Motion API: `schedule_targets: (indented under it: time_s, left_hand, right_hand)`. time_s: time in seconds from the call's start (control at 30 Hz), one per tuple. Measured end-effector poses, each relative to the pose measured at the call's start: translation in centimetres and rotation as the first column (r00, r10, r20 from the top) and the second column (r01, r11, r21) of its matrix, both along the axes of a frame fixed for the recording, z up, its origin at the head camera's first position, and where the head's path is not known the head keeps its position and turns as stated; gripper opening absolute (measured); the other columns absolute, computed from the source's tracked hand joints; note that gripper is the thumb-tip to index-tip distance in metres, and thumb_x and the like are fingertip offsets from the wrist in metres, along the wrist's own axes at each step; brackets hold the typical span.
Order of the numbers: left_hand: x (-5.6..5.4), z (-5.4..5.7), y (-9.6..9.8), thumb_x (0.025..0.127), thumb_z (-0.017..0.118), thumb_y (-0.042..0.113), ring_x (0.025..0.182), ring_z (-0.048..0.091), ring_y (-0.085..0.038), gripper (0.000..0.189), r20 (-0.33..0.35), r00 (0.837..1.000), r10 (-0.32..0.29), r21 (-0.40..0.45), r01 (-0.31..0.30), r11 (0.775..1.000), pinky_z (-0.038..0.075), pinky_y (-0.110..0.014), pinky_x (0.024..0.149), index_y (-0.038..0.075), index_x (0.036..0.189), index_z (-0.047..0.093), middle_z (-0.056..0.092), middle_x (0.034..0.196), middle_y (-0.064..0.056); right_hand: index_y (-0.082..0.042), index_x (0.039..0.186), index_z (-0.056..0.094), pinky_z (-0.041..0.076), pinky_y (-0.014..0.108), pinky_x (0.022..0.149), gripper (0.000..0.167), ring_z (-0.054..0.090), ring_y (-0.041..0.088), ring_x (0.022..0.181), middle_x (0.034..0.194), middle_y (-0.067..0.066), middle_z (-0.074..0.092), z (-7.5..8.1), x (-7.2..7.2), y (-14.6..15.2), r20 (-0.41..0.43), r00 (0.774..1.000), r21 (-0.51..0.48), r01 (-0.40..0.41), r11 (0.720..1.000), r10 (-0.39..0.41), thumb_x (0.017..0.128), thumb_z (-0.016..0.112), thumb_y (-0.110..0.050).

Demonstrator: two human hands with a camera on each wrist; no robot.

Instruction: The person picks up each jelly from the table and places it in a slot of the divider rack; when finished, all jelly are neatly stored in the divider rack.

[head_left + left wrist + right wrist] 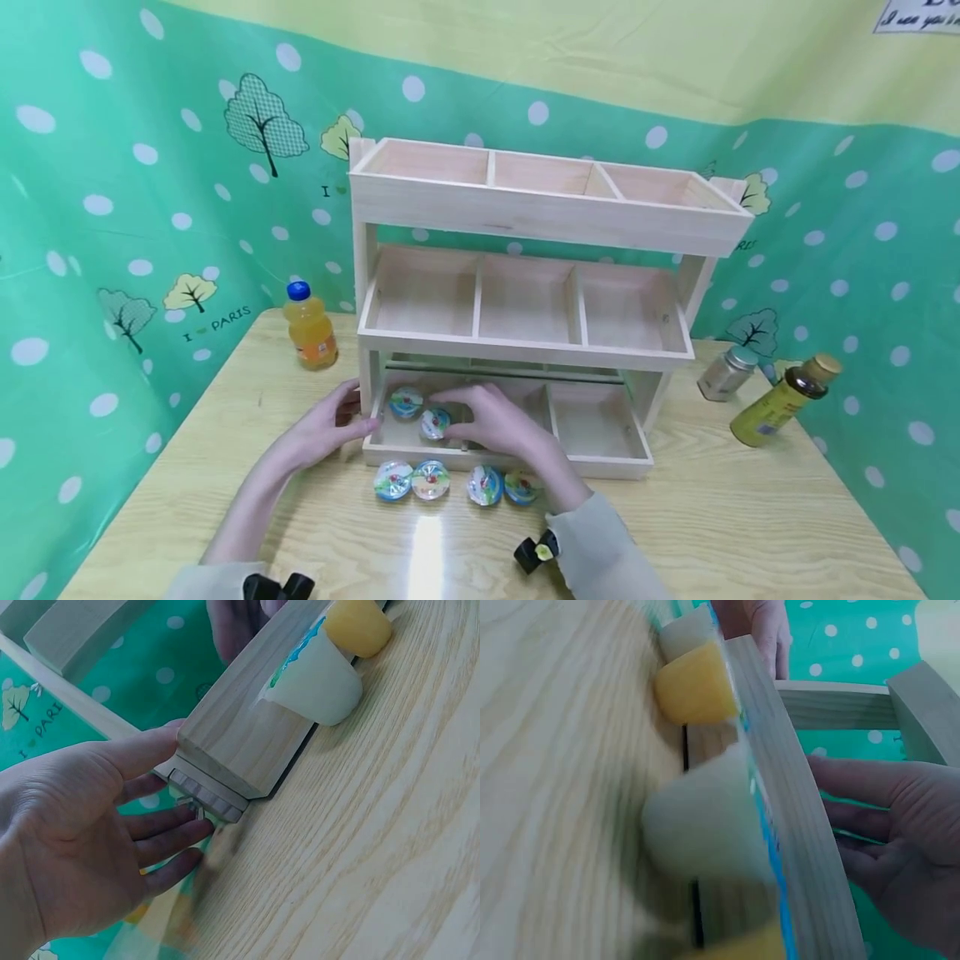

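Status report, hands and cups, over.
Left hand at bottom tray, left end. Right hand at inside cup, grip unclear. Two cups show in left compartment. Four cups out front may obstruct.

Table [330, 533]: rack [517, 346], midway. Lower left bin [394, 432]: two cups [406, 402]. Before rack: four cups [431, 481], in a row. Left: bottle [310, 329]. Right: jar [723, 377], then second bottle [776, 408]. Behind: curtain [187, 167].

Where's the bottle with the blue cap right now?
In the head view, the blue-capped bottle stands toward the back left, to the left of the wooden shelf and beyond the left hand.
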State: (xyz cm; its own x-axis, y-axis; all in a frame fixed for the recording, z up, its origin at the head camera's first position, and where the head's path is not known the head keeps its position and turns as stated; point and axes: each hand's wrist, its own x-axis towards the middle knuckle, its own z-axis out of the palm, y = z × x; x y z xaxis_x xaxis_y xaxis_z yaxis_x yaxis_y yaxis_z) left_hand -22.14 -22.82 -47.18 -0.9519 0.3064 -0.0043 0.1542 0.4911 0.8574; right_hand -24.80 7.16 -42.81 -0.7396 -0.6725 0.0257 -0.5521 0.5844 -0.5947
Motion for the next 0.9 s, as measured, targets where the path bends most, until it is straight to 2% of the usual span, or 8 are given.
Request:
schedule_targets:
  time_s: [0.07,0.13,0.23,0.3,0.33,0.47,0.63,0.9]
  left_hand:
    - [0.0,0.0,0.1,0.099,0.068,0.028,0.138,0.049,-0.053,0.081,-0.003,1.0,0.003,0.003,-0.003,1.0,0.043,-0.065,0.114,-0.003,0.159,0.024,0.042,0.154,-0.035]
    - [0.0,0.0,0.1,0.099,0.068,0.027,0.138,0.049,-0.054,0.08,-0.005,1.0,0.005,0.01,-0.005,1.0,0.042,-0.065,0.114,-0.003,0.159,0.024,0.042,0.154,-0.036]
    - [0.1,0.0,0.1,0.099,0.068,0.027,0.138,0.049,-0.053,0.08,-0.005,1.0,0.011,-0.004,-0.011,1.0,0.043,-0.065,0.114,-0.002,0.159,0.025,0.043,0.154,-0.035]
    - [0.2,0.0,0.1,0.099,0.068,0.027,0.137,0.05,-0.053,0.079,-0.002,1.0,0.012,-0.016,-0.012,1.0,0.043,-0.065,0.114,-0.002,0.159,0.025,0.044,0.154,-0.035]
    - [0.2,-0.1,0.2,0.099,0.067,0.027,0.137,0.05,-0.052,0.079,-0.001,1.0,0.013,-0.019,-0.013,1.0,0.044,-0.064,0.114,-0.002,0.159,0.025,0.044,0.154,-0.034]
    - [0.2,-0.3,0.2,0.1,0.067,0.027,0.137,0.051,-0.052,0.078,0.0,1.0,0.011,-0.013,-0.011,1.0,0.044,-0.064,0.113,-0.002,0.159,0.025,0.044,0.153,-0.034]
    - [0.2,-0.4,0.0,0.1,0.067,0.028,0.137,0.05,-0.053,0.079,0.001,1.0,0.01,0.001,-0.01,1.0,0.044,-0.065,0.113,-0.003,0.159,0.024,0.044,0.153,-0.035]
    - [0.1,-0.3,0.0,0.099,0.068,0.031,0.138,0.048,-0.054,0.082,0.002,1.0,0.005,-0.012,-0.005,1.0,0.043,-0.066,0.114,-0.003,0.159,0.023,0.042,0.154,-0.036]
  right_hand:
    - [-0.016,0.141,0.063,0.061,0.032,0.075,0.049,0.064,0.012,0.06,0.129,0.004,0.074,0.1,0.4,0.8,0.013,0.999,-0.049,0.034,0.998,-0.033,0.093,0.076,-0.017]
    - [-0.018,0.139,0.065,0.061,0.034,0.076,0.048,0.059,0.012,0.058,0.128,0.002,0.074,0.1,1.0,1.7,0.001,0.997,-0.094,0.076,0.993,-0.076,0.093,0.075,-0.016]
    - [-0.018,0.136,0.067,0.062,0.042,0.093,0.045,0.073,0.016,0.088,0.129,0.002,0.074,0.0,1.8,2.9,-0.039,0.992,-0.159,0.112,0.981,-0.12,0.092,0.076,-0.015]
    - [-0.017,0.133,0.069,0.057,0.044,0.105,0.043,0.071,0.022,0.114,0.134,0.002,0.072,0.1,2.3,3.7,-0.063,0.99,-0.199,0.114,0.973,-0.129,0.091,0.077,-0.015]
    - [-0.015,0.131,0.07,0.058,0.044,0.104,0.041,0.07,0.025,0.12,0.133,0.003,0.072,0.1,2.6,4.0,-0.066,0.989,-0.225,0.112,0.968,-0.13,0.09,0.077,-0.014]
    - [-0.008,0.127,0.071,0.061,0.045,0.098,0.038,0.072,0.033,0.112,0.127,0.008,0.074,0.2,3.4,5.4,-0.072,0.99,-0.314,0.096,0.944,-0.125,0.09,0.077,-0.009]
    - [-0.006,0.124,0.072,0.063,0.04,0.093,0.037,0.073,0.03,0.105,0.121,0.009,0.075,-0.2,4.3,6.7,-0.08,0.988,-0.386,0.092,0.918,-0.132,0.088,0.078,-0.005]
    - [-0.004,0.122,0.072,0.063,0.033,0.091,0.037,0.075,0.024,0.1,0.118,0.008,0.076,-0.3,5.9,8.7,-0.139,0.981,-0.361,0.075,0.929,-0.133,0.086,0.078,-0.002]
